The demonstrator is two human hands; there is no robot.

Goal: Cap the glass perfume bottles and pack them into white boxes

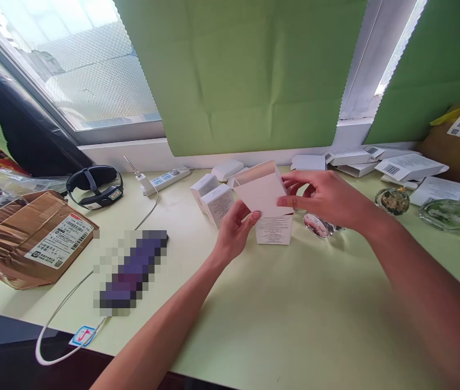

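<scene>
Both my hands hold a white cardboard box (260, 190) above the table, with its upper end flap unfolded. My left hand (235, 227) pinches the lower left edge, thumb on the near face. At the right side my right hand (315, 195) grips the box, thumb in front and fingers behind it. Below and behind the held box stands a printed white box (273, 231). Left of it are upright small boxes (218, 203). Close under my right hand lies a glass-like item with a round printed face (317, 225); its kind is unclear.
Flattened white cartons (406, 165) pile up at the back right, near glass dishes (448, 214) and a brown carton (457, 146). On the left are a torn brown parcel (34, 238), a black headband device (95, 187), a power strip (167, 180) and a pixelated phone (134, 271) on a white cable.
</scene>
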